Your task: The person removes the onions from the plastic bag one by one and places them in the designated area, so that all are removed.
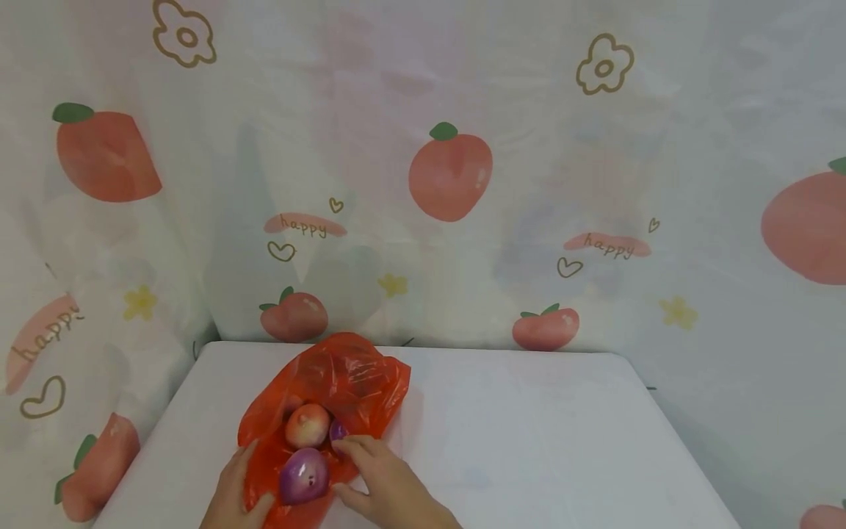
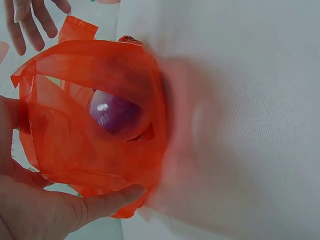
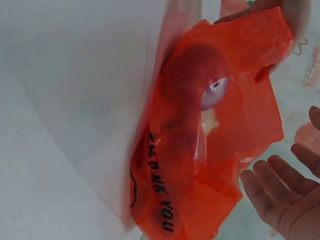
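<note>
Red plastic bag (image 1: 360, 375) on the white desk (image 1: 542, 448), left hand (image 1: 231, 494) gripping the bag's near left edge, right hand (image 1: 391, 479) loosely spread at the bag's right side, purple onion (image 1: 304, 476) and orange-and-cream round item (image 1: 307, 425) inside the bag

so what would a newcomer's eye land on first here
Probably the bright red bag, on the left part of the white table. Next comes the shiny purple onion in its open mouth, between the left hand and the right hand, with what looks like a paler onion just behind it. Beyond the table, the cloth printed with big red fruit also stands out.
</note>
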`<act>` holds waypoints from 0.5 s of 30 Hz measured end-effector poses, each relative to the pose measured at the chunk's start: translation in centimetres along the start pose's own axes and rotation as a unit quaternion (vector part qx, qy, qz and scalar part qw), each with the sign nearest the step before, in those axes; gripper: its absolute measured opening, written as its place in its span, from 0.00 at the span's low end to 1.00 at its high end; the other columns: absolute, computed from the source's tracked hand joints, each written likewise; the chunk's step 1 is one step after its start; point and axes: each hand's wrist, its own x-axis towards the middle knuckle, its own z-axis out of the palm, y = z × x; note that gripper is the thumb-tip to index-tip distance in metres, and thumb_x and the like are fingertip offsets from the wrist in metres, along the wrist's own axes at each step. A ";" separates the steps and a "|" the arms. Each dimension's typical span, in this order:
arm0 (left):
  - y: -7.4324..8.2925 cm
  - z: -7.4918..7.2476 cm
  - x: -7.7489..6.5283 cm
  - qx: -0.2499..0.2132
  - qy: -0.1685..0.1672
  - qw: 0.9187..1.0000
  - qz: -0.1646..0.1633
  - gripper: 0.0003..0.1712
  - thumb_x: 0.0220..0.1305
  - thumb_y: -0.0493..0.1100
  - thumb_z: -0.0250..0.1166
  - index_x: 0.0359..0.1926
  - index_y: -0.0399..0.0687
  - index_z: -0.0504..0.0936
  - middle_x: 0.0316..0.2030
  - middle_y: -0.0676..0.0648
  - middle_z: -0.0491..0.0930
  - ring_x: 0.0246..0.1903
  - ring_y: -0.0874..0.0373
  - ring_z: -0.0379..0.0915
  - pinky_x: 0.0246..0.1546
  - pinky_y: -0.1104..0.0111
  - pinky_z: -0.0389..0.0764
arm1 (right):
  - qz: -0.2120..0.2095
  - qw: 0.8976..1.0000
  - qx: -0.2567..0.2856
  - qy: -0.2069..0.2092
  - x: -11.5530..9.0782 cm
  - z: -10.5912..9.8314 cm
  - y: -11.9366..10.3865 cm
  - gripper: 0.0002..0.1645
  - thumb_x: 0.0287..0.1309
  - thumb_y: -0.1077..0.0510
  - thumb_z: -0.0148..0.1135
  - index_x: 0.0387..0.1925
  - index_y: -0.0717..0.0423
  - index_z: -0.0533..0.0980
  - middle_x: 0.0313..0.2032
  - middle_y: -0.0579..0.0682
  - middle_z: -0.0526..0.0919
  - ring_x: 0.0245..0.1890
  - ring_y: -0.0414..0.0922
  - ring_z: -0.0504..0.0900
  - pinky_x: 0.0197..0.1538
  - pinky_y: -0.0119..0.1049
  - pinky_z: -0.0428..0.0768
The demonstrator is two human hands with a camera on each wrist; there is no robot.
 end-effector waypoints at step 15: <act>0.2 0.2 -0.1 0.001 -0.001 1.000 -0.012 0.47 0.53 0.38 0.60 0.70 0.37 0.46 0.65 0.32 0.49 0.59 0.33 0.56 0.50 0.43 0.71 | -0.050 0.999 -0.013 -0.019 0.6 1.2 0.0 0.29 0.62 0.42 0.55 0.61 0.47 0.69 0.56 0.43 0.72 0.54 0.38 0.71 0.50 0.32 0.77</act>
